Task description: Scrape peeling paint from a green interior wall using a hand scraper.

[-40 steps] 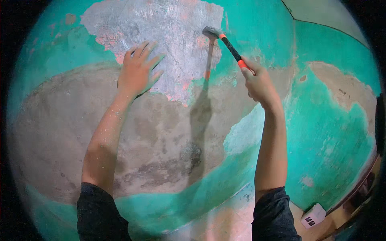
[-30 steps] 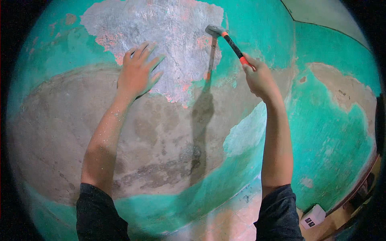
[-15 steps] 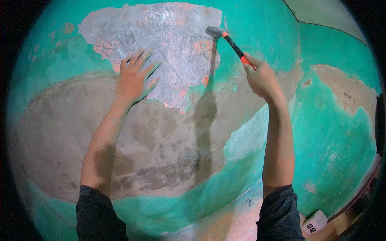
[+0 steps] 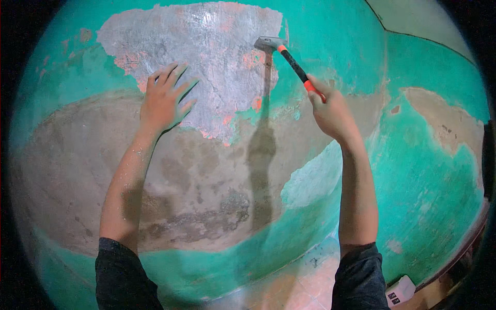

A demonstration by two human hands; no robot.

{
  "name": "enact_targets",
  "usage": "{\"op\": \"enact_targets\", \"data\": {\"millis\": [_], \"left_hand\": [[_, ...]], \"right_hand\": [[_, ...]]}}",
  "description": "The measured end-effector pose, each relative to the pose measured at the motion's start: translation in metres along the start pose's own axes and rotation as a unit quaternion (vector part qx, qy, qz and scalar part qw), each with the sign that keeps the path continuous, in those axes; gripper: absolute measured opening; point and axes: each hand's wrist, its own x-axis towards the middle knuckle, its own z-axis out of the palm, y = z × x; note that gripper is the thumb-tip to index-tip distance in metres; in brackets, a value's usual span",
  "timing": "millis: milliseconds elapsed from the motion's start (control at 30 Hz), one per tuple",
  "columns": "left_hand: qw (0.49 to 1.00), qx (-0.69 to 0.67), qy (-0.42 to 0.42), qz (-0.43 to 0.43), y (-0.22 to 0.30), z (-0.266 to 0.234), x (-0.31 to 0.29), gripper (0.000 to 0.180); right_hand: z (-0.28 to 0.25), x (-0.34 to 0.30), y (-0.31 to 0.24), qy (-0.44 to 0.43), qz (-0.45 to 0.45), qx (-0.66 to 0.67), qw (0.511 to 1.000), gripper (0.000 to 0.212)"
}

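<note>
Two bare hands are raised toward a green wall [image 4: 429, 196]. The right hand [image 4: 330, 111] is closed around the near end of a tool [image 4: 294, 65] with a black-and-orange handle and a flat grey metal head. That head is at the right part of a rough pale grey patch [image 4: 217, 57]; whether it touches the surface cannot be told. The left hand [image 4: 165, 101] grips nothing: its fingers are spread apart, palm toward the wall, over the left lower edge of the same patch. Nearer lies a broad brownish-grey bare area [image 4: 88, 155], crossed by a dark shadow [image 4: 262, 150] below the tool, with a pale bluish patch [image 4: 315, 175] at its right. A tiled floor [image 4: 289, 289] shows at the near edge, and a white box-like object [image 4: 403, 290] sits at near right.
</note>
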Motion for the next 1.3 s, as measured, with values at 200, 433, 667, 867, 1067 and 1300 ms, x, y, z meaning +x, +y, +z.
{"op": "enact_targets", "data": {"millis": [200,433,667,867,1067,1300], "left_hand": [[1.0,0.001,-0.008,-0.003,0.001,0.0,0.0,0.055],[1.0,0.001,-0.002,0.008,0.001,0.0,-0.001,0.056],[1.0,-0.006,-0.007,-0.007,0.002,-0.002,0.002,0.055],[1.0,0.002,-0.004,-0.005,0.001,-0.006,0.002,0.055],[1.0,-0.002,0.001,-0.004,0.0,-0.005,0.001,0.055],[1.0,-0.003,-0.004,-0.002,0.003,-0.007,0.001,0.053]], "right_hand": [[-0.023,0.005,-0.009,-0.048,0.042,-0.011,0.998,0.041],[-0.022,0.012,-0.01,-0.047,0.051,-0.041,0.997,0.043],[-0.032,0.017,-0.021,-0.05,0.074,-0.063,0.994,0.043],[-0.022,0.019,-0.011,-0.048,0.063,-0.066,0.995,0.043],[-0.029,0.019,-0.017,-0.045,0.061,-0.041,0.996,0.043],[-0.024,0.01,-0.008,-0.042,0.023,-0.048,0.998,0.044]]}}
